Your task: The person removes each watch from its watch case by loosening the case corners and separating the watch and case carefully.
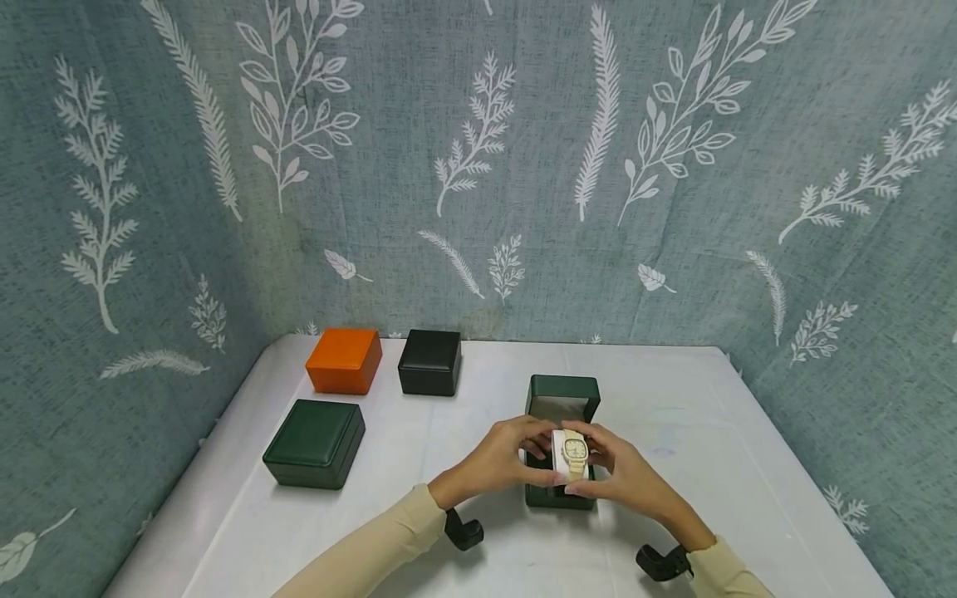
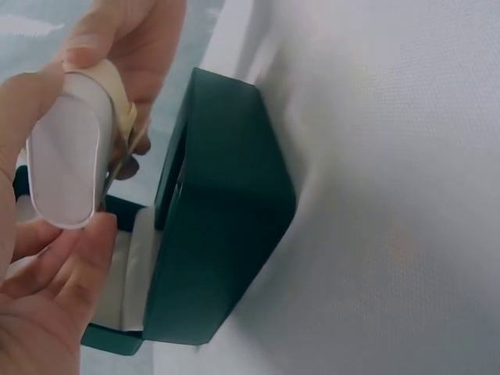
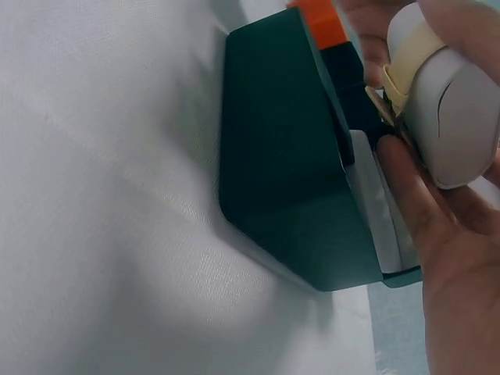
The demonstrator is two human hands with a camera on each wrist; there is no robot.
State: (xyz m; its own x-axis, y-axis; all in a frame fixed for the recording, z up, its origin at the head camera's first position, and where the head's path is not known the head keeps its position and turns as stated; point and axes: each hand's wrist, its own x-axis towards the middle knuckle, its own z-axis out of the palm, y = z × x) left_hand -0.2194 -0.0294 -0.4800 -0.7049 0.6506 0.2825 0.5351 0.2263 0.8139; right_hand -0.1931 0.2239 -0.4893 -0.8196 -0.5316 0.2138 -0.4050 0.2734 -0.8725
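Note:
A cream wristwatch [image 1: 576, 449] with a rounded-square face is strapped round a white watch cushion [image 2: 64, 160]. My left hand [image 1: 504, 455] pinches the left end of the cushion, thumb on one side and fingertips on the other. From the opposite end my right hand [image 1: 624, 473] grips the same cushion, its fingers close to the strap in the right wrist view. Directly below both hands stands a dark green watch box [image 1: 561, 502], its lid [image 1: 563, 387] raised at the back. Pale lining shows inside the lid; the hands hide much of the box's interior.
A closed green box [image 1: 314, 444] stands at the left of the white-covered table [image 1: 224, 540]. Behind it are a closed orange box [image 1: 344, 361] and a closed black box [image 1: 429, 363]. Leaf-patterned grey-green cloth [image 1: 404, 166] hangs at the back and sides.

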